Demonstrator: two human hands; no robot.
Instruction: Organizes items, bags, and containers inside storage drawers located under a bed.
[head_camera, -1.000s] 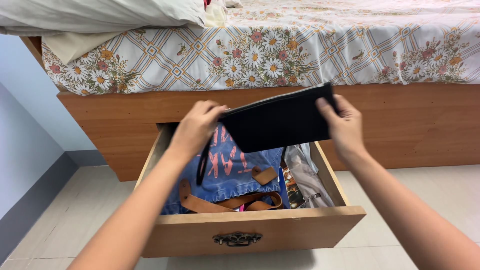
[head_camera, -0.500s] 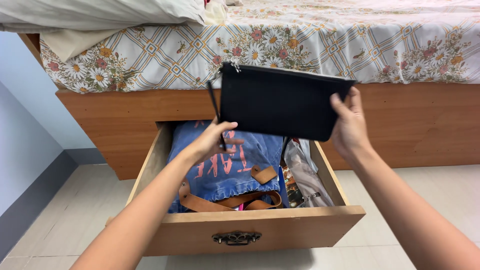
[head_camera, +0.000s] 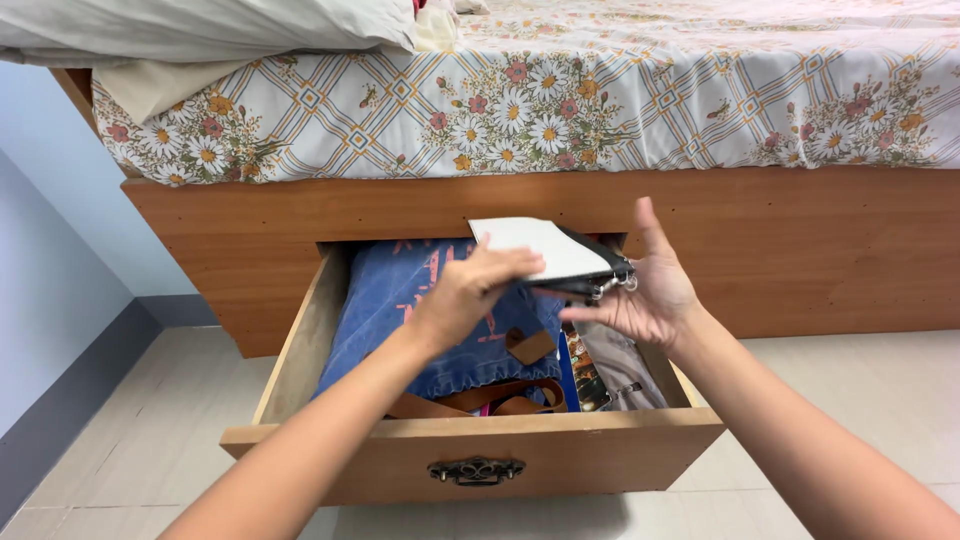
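Item 1: pouch (head_camera: 545, 250), flat, showing a white face with a dark zip edge and small metal rings at its right end. I see it held level above the open drawer (head_camera: 470, 455), just in front of the bed frame (head_camera: 800, 245), clear of the contents below.

Item 2: left hand (head_camera: 465, 290). Fingers curled and pressed together over the pouch's near left edge, gripping it from above.

Item 3: right hand (head_camera: 645, 290). Palm up beneath the pouch's right end, fingers spread, thumb raised; the rings lie at the fingertips. I cannot tell whether it grips or only supports.

Item 4: drawer contents. 1 blue denim bag (head_camera: 440, 320) with pink lettering and tan leather straps (head_camera: 480, 398) fills the left and middle; grey folded fabric (head_camera: 615, 365) lies along the right wall.

Item 5: floral bedsheet (head_camera: 600, 100) above the frame; pale tiled floor (head_camera: 130, 420) below.
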